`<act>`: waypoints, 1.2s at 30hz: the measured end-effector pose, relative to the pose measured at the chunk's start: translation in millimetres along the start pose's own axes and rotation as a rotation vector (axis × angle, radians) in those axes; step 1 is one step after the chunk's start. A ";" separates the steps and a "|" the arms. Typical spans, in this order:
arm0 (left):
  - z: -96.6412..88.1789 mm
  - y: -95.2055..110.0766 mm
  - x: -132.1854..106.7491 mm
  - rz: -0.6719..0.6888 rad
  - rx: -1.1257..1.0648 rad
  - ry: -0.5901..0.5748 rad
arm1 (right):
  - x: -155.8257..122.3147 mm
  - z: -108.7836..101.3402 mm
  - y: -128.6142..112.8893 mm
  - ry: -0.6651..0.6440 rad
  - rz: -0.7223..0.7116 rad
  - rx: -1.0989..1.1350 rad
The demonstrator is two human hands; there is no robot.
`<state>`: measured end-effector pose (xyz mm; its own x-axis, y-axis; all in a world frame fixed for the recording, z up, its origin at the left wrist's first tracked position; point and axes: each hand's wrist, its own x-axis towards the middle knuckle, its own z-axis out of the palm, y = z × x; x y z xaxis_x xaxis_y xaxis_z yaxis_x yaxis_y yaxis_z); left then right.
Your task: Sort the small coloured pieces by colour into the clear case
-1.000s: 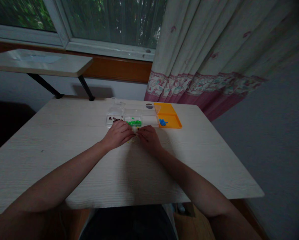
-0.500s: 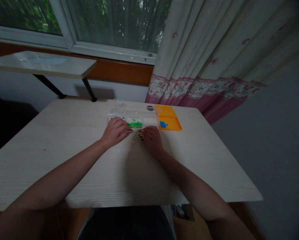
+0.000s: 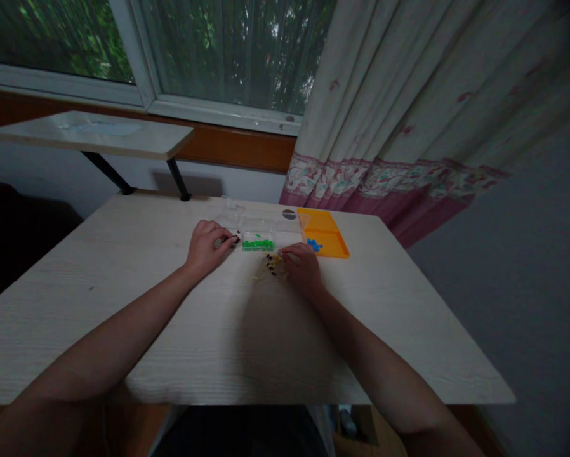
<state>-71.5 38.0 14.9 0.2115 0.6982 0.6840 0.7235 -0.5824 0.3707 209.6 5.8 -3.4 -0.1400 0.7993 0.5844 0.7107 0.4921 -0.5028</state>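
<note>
My left hand (image 3: 205,247) is at the left compartment of a clear plastic box, thumb and fingers pinched on what looks like a small dark bead (image 3: 237,239). Other dark pieces show by its fingertips. The middle compartment holds green pieces (image 3: 258,244). My right hand (image 3: 303,265) rests on the table beside a loose pile of small yellow and dark pieces (image 3: 271,264). Its thumb and forefinger are pinched together; whatever they hold is too small to name.
An open orange case (image 3: 331,242) with blue pieces (image 3: 313,245) stands right of the clear box. A dark round disc (image 3: 289,214) lies behind. At the back left a raised shelf (image 3: 94,134) stands on black legs. A curtain (image 3: 375,146) hangs behind the table.
My left hand has moved left, away from the pile, to the left compartment. My right hand has shifted slightly right, uncovering more of the pile. The view has tilted up a little.
</note>
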 end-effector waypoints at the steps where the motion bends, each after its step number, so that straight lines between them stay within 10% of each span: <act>1: 1.0 -1.7 -0.5 -0.015 -0.004 0.008 | 0.4 -0.5 1.8 -0.004 -0.004 -0.021; 36: 16.4 -21.7 -4.9 -0.168 0.099 0.046 | 1.4 -1.4 -1.7 -0.138 -0.013 -0.143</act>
<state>-77.5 54.0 -6.8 0.0541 0.7611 0.6463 0.8074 -0.4141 0.4201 209.2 5.5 -0.8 -0.2357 0.8377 0.4927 0.7978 0.4563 -0.3942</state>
